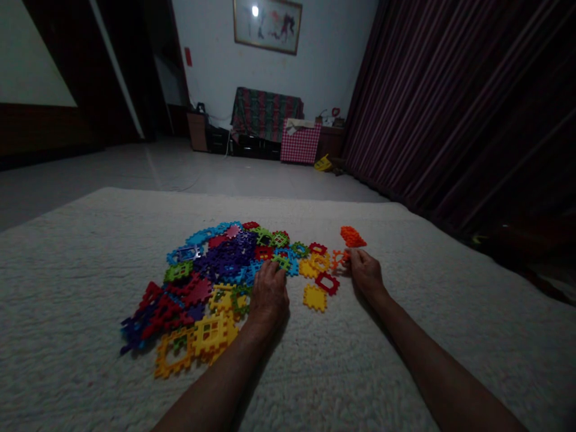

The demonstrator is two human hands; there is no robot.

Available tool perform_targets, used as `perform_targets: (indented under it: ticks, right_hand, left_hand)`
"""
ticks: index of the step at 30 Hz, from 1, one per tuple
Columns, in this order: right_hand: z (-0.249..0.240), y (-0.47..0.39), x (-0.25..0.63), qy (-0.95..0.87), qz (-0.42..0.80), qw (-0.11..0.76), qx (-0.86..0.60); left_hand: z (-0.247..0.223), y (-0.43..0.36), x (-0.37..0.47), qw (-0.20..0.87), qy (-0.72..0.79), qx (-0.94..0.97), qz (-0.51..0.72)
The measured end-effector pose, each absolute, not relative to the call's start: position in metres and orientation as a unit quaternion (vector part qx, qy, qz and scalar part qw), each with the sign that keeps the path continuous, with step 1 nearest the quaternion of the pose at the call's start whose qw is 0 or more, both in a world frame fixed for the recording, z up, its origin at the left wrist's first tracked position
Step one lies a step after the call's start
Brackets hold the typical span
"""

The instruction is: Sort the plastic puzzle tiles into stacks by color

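My right hand (366, 273) is closed, pinching an orange interlocking plastic tile (339, 260) by its right side. Just beyond it sits a small stack of orange tiles (352, 236). My left hand (270, 297) rests at the right edge of a heap of mixed tiles, its fingers bent and pressed together beside a green tile (282, 262); what its fingertips hold, if anything, is hidden. Between the hands lie a solid yellow tile (314, 298), a red frame tile (327, 283) and yellow tiles (308, 268). Dark purple tiles (229, 257) fill the heap's middle.
Everything lies on a pale quilted surface (427, 360). Nearest me on the left are yellow tiles (211, 336) and an orange-yellow frame (174, 354). Beyond the far edge stretches a tiled floor (180, 165) with a cloth-covered cabinet (265, 114); a purple curtain (427, 102) hangs at right.
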State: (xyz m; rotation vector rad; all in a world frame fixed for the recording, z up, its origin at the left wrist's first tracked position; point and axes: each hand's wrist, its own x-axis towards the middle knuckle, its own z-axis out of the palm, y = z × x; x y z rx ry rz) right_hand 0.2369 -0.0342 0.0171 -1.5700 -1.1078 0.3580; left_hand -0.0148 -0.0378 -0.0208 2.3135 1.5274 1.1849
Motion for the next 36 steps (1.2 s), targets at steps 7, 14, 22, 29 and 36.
perform_targets:
  ticks: [7, 14, 22, 29, 36]
  right_hand:
    - [0.009, -0.028, 0.263, -0.548, 0.021, 0.419, -0.723]
    - [0.023, -0.035, 0.265, -0.625, 0.086, 0.251, -0.734]
    - [0.028, -0.035, 0.249, -0.650, -0.001, 0.205, -0.732]
    - [0.014, -0.021, 0.272, -0.636, -0.038, 0.284, -0.717]
    - [-0.003, 0.014, 0.321, -0.534, -0.145, 0.435, -0.710]
  left_hand:
    - [-0.025, -0.035, -0.014, 0.052, 0.502, 0.768, 0.395]
    - [-0.027, -0.035, -0.016, 0.044, 0.492, 0.774, 0.395]
    - [-0.027, -0.033, -0.016, 0.020, 0.491, 0.772, 0.404]
    - [-0.030, -0.033, -0.016, 0.029, 0.487, 0.767, 0.416]
    - [-0.033, -0.032, -0.016, 0.039, 0.491, 0.766, 0.413]
